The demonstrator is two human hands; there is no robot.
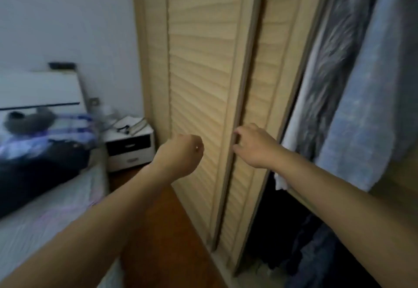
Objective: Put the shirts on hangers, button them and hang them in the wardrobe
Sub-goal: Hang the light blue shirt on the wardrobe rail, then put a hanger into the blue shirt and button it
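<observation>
Right hand (254,145) at about 3 o'clock of centre, fingers curled onto the left edge of the inner sliding door (267,106), fingertips hooked at the seam where it meets the outer louvred door (201,84). It grips that door edge. Left hand (183,152) just beside it at 9 o'clock of the right hand, closed in a loose fist in front of the outer door, holding nothing that shows; whether the knuckles touch the slats, cannot tell. Both forearms bare, coming in from 7 and 4 o'clock.

Wardrobe (294,174) partly open at 3 o'clock: gap right of the inner door shows hanging garments, a blue shirt (366,106) at the far right, a dark patterned garment (332,61) left of it, a white one (298,115) at the door edge. Dark clothes low in the gap at 5 o'clock. Hangers not visible.

Bed (40,208) at 8–9 o'clock, blurred, with dark clothing (38,170) and a purple-striped piece (70,129) piled on it. White nightstand (130,149) between bed and wardrobe, books (133,124) on top. Wooden floor (162,231) at 6 o'clock.
</observation>
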